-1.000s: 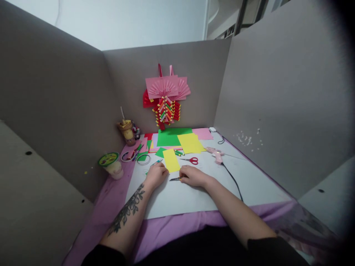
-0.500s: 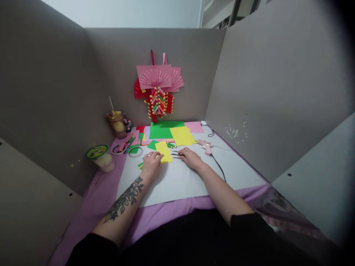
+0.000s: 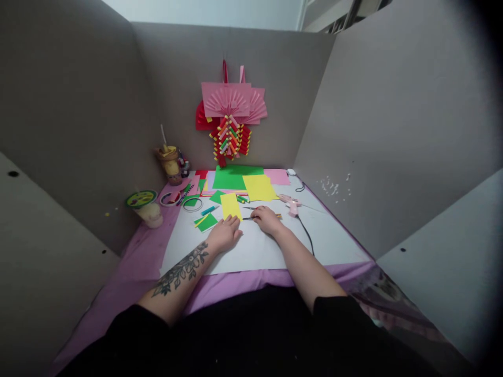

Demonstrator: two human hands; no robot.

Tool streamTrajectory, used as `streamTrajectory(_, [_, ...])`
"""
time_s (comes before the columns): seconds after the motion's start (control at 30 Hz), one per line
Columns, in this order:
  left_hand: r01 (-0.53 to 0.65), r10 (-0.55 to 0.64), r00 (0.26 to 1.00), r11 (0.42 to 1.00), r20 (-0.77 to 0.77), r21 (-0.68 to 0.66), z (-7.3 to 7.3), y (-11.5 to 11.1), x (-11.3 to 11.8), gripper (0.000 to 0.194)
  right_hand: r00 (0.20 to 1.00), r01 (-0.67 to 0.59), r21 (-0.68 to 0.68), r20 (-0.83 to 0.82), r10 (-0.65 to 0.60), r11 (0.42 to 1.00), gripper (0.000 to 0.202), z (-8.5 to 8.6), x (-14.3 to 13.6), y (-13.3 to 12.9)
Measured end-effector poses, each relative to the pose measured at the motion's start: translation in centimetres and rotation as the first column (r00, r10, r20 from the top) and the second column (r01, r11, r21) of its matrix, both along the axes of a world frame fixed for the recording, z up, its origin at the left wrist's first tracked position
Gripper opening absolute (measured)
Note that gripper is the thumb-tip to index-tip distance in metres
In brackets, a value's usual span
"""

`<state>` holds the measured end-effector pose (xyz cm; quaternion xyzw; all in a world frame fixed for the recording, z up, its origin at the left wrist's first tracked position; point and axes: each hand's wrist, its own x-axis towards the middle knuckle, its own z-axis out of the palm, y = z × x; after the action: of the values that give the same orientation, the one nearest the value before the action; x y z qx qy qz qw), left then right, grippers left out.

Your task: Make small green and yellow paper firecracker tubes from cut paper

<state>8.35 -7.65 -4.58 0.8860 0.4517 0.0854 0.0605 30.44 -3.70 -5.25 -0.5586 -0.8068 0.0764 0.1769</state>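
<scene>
My left hand [image 3: 225,234] lies palm down on the white board, its fingers stretched out over the lower edge of a small yellow paper sheet [image 3: 231,205]. My right hand [image 3: 268,219] is closed round a pair of scissors [image 3: 248,208]. Their blades are spread and point left, toward the yellow sheet; the handles are mostly hidden under my fingers. Left of my left hand lies a green paper piece [image 3: 206,223] with a thin yellow strip across it. A teal pen-like tool [image 3: 209,210] rests just above that.
A pink glue gun [image 3: 293,206] with a black cord stands to the right. Rolls of tape [image 3: 193,204] and lidded cups [image 3: 142,201] are on the left. Green [image 3: 236,178] and large yellow sheets [image 3: 260,187] lie at the back, below hanging paper decorations [image 3: 228,102]. Grey panels enclose the table.
My left hand has moved down from the yellow sheet's side and flattened, uncovering the green piece and teal tool. The scissors' blades are spread wider. The whole view has shifted slightly.
</scene>
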Motion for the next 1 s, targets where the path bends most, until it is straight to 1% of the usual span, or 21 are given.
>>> streamTrajectory(0.13, [-0.017,0.017,1.0,1.0,-0.021,-0.006,0.2,-0.1,0.0,0.049,0.999,-0.028,-0.012,-0.023,0.028,1.0,0.021,-0.1,0.0,-0.1])
streamTrajectory(0.27, [-0.017,0.017,0.999,1.0,-0.029,0.003,0.2,-0.1,0.0,0.049,1.0,-0.023,-0.016,-0.02,0.023,1.0,0.021,0.2,-0.2,-0.4])
streamTrajectory(0.6, [-0.045,0.045,0.997,0.999,-0.063,0.008,0.4,-0.1,0.2,0.052,0.997,-0.011,-0.02,0.075,0.012,1.0,0.021,0.8,-1.0,-1.0])
streamTrajectory(0.8, [-0.058,0.058,0.993,0.998,-0.099,0.003,0.5,-0.1,0.3,0.054,0.998,-0.036,-0.036,0.046,0.038,0.999,0.019,0.8,-0.6,-1.2])
streamTrajectory(1.0, [-0.054,0.055,0.993,0.998,-0.103,0.014,0.7,-0.2,0.4,0.054,0.998,-0.02,-0.039,0.052,0.022,0.999,0.02,0.9,-1.0,-1.4])
